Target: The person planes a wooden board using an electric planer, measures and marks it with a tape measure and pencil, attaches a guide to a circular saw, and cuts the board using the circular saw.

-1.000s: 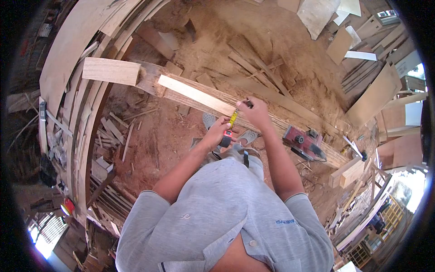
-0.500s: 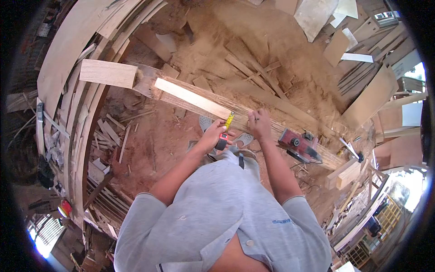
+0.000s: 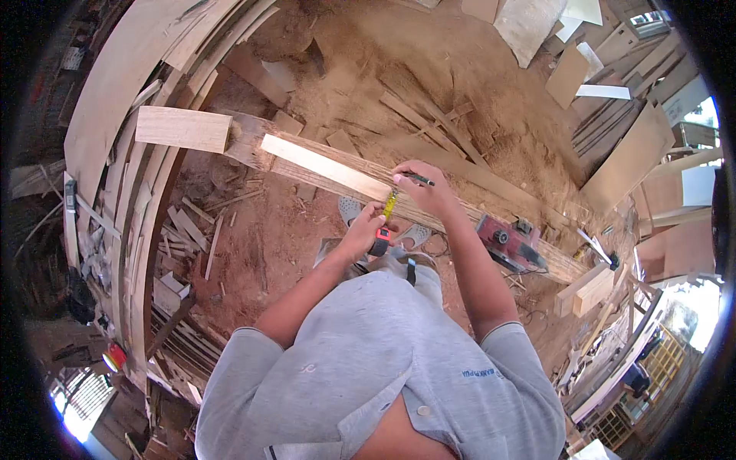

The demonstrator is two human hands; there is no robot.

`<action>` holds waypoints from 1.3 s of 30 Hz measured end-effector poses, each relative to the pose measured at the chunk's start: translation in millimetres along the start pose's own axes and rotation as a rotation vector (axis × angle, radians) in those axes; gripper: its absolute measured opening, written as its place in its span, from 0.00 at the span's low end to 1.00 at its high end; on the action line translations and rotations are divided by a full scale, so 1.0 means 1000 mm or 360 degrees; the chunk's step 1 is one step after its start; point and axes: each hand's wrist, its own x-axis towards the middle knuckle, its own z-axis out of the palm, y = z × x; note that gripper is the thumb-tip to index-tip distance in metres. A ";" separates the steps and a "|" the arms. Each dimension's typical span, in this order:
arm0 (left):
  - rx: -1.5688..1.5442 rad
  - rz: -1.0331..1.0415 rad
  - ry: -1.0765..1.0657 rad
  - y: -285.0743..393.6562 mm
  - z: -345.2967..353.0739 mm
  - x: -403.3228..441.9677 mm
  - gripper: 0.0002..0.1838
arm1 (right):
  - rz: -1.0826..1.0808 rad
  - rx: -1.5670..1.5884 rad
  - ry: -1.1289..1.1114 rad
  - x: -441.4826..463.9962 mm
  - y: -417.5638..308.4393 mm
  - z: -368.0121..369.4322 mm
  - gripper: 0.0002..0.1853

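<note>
1 tape (image 3: 380, 243) in LH (image 3: 364, 231) fingers, pen (image 3: 418, 179) in RH (image 3: 432, 192), gap strip (image 3: 326, 165) end to machine (image 3: 509, 242)

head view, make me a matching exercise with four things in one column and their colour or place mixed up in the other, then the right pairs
Things
1. tape measure
2. wooden strip
3. power tool
4. pen-like tool

Colour or place
A. red, to the right of both hands
B. in the right hand
C. in the left hand
D. pale, lying on a long plank with one end near the right fingertips

Right pairs: 1-C, 2-D, 3-A, 4-B
</note>
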 end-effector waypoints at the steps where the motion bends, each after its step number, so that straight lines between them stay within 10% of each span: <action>1: -0.0030 0.0011 0.0026 0.004 0.002 -0.002 0.17 | 0.0024 0.0027 -0.0026 -0.001 0.005 0.001 0.09; 26: 0.0162 0.0169 0.0183 0.006 0.007 -0.003 0.12 | 0.0158 0.0295 -0.0056 0.007 0.031 0.016 0.08; 39: -0.0027 0.0051 0.0146 0.007 0.009 -0.003 0.10 | 0.0084 -0.0519 -0.0689 0.043 -0.033 -0.006 0.09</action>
